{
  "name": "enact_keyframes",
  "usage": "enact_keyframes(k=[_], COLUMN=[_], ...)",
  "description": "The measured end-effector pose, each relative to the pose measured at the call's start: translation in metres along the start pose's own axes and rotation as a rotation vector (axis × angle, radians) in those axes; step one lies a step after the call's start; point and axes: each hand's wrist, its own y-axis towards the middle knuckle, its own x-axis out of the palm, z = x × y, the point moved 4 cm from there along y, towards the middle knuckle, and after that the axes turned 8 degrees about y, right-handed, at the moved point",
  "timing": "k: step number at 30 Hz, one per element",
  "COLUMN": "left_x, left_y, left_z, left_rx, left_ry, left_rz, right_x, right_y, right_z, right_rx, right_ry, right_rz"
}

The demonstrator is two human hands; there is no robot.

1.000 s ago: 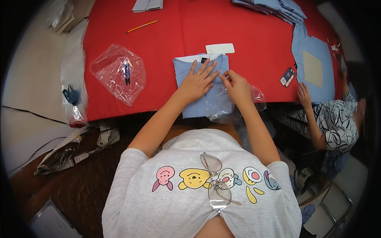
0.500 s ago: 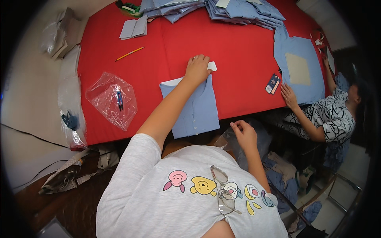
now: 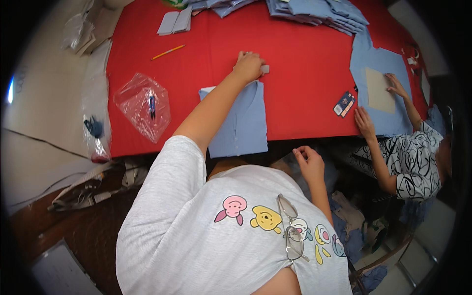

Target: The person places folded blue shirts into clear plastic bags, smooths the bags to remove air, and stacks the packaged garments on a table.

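Observation:
My left arm reaches over the red table, and my left hand (image 3: pixel 248 67) is closed in a pinch at a small white card (image 3: pixel 265 69). Just below that hand lies a folded light-blue shirt (image 3: pixel 238 120), buttons facing up, its lower end at the table's near edge. A strip of white (image 3: pixel 208 90) shows at its upper left, partly behind my forearm. My right hand (image 3: pixel 310 161) hovers off the table edge, right of the shirt. Its fingers curl loosely, the thumb stands apart, and nothing shows in them.
Left are a clear plastic bag (image 3: pixel 135 105) with thread snips (image 3: pixel 152 104) on it, a pencil (image 3: pixel 168 52) and an open notebook (image 3: pixel 174 22). Folded blue shirts (image 3: pixel 314 12) are piled at the back. Right, a co-worker (image 3: pixel 410 164) handles a blue garment (image 3: pixel 386 59) with a beige panel (image 3: pixel 379 91).
The view has shifted, so the table sits higher in the picture. My left hand stays near the shirt's top; the card shows less of its face. A co-worker's hand has come onto the beige panel.

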Motion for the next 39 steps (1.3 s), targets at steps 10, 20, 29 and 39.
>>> enact_keyframes(k=[10,20,29,39], left_x=[-0.072,-0.043,-0.075,-0.075], left_y=[-0.194,-0.286,-0.281,-0.243], left_z=[-0.002,0.026,0.080,0.014], left_rx=[-0.034,-0.072,-0.072,-0.124], left_ry=[-0.140,-0.179,-1.132,-0.846], left_rz=[0.399,0.229,-0.175,0.180], right_x=[-0.012,0.011,-0.003,0.007], right_y=[0.017,0.020,0.002,-0.018], right_z=[-0.002,-0.066,-0.157,-0.132], right_rx=[0.007,-0.154,-0.033,-0.051], right_ry=[-0.001,-0.079,0.852,0.678], right_rz=[-0.634,-0.611,-0.576,-0.418])
